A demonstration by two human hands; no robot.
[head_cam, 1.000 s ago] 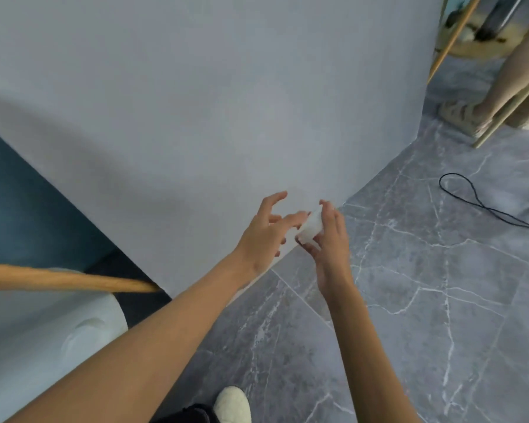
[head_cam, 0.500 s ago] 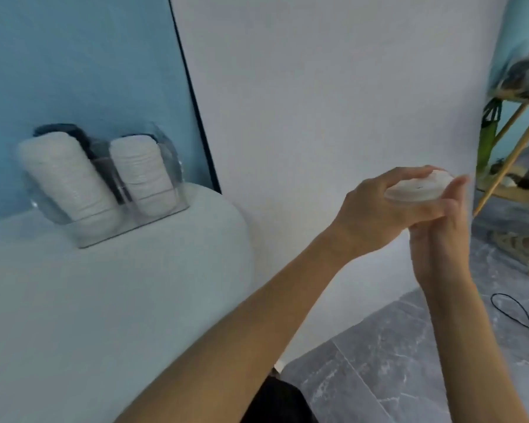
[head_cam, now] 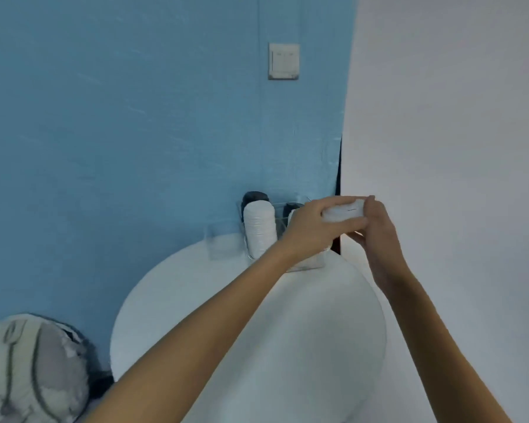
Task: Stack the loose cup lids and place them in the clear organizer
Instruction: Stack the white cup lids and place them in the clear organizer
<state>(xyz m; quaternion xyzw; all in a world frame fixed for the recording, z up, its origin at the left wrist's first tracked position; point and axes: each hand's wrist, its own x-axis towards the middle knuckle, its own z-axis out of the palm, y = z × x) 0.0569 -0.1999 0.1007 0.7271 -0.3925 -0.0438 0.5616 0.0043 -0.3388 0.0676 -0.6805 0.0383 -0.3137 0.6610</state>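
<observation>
Both hands meet right of the frame's centre, gripping a small stack of white cup lids (head_cam: 344,212) between them. The left hand (head_cam: 310,228) reaches in from the lower left, its fingers curled over the top and its thumb under the near side of the stack. The right hand (head_cam: 376,230) comes up from the lower right, fingers wrapped around the stack's right end and underside. The stack lies roughly flat, held in the air above the right end of the clear organizer (head_cam: 223,245); whether it touches the organizer cannot be told.

The organizer sits at the far edge of a round white table (head_cam: 196,315), against the blue wall (head_cam: 119,117). Its middle compartment holds a tall upright column of white lids (head_cam: 259,228) with a dark object (head_cam: 255,196) behind its top. The compartment to the left shows only clear plastic; the one to the right is mostly hidden behind the left hand.

A white wall switch (head_cam: 283,61) sits in the upper centre. A white panel (head_cam: 455,117) fills the right side of the frame. A grey and white backpack (head_cam: 34,370) lies in the lower left corner.
</observation>
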